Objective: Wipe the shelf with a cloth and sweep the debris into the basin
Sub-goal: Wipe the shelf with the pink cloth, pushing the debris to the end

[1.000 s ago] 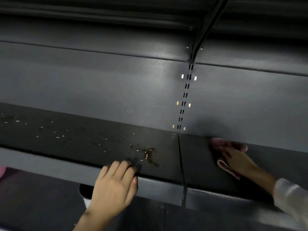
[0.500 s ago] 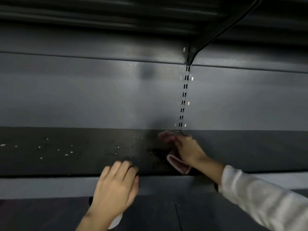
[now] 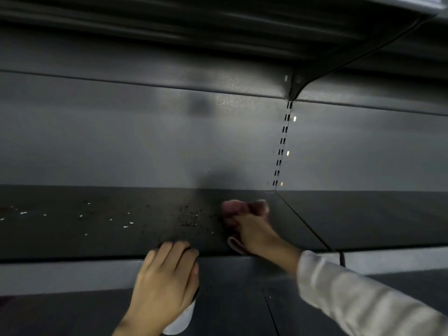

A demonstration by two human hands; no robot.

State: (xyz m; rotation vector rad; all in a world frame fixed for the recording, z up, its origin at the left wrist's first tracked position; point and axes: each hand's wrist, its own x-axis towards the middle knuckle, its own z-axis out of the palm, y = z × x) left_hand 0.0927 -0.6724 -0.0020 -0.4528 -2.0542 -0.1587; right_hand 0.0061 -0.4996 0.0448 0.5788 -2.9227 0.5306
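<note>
A dark metal shelf [image 3: 97,238] runs across the view, strewn with brown crumbs [image 3: 191,217] in the middle and pale grains [image 3: 126,226] further left. My right hand [image 3: 252,231] presses a pink cloth [image 3: 242,207] flat on the shelf, just right of the crumbs. My left hand [image 3: 167,275] grips the rim of a white basin [image 3: 181,318] held under the shelf's front edge, fingers curled onto the shelf lip. Most of the basin is hidden behind that hand.
A grey back panel [image 3: 121,141] rises behind the shelf, with a slotted upright [image 3: 281,146] and a bracket [image 3: 298,86] carrying the shelf above. A seam [image 3: 303,219] splits the shelf into two sections. A lower shelf [image 3: 72,311] lies beneath.
My right hand has slid the cloth leftward across the seam onto the left shelf section, pushing the crumbs left. My left hand has stayed at the front edge.
</note>
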